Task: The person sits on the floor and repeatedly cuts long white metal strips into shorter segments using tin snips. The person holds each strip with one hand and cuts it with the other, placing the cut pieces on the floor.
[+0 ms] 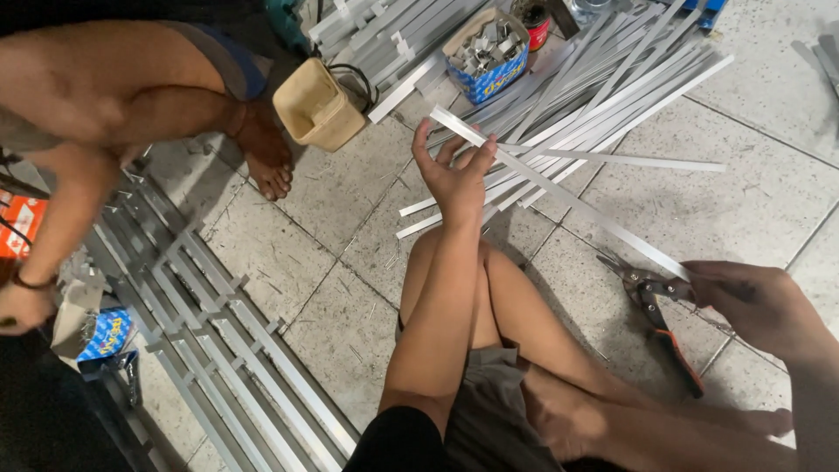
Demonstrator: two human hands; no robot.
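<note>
My left hand (456,173) grips the far end of a long flat aluminium strip (568,199) that runs diagonally down to the right. My right hand (759,301) holds metal snips with orange handles (657,308), their jaws at the strip's near end. I sit on the tiled floor with my knees bent under the strip.
A heap of aluminium strips (603,79) lies ahead, with a small box of metal clips (488,52) and a beige container (316,105). At left, another person's leg and foot (262,157) rest beside an assembled aluminium grid frame (218,332).
</note>
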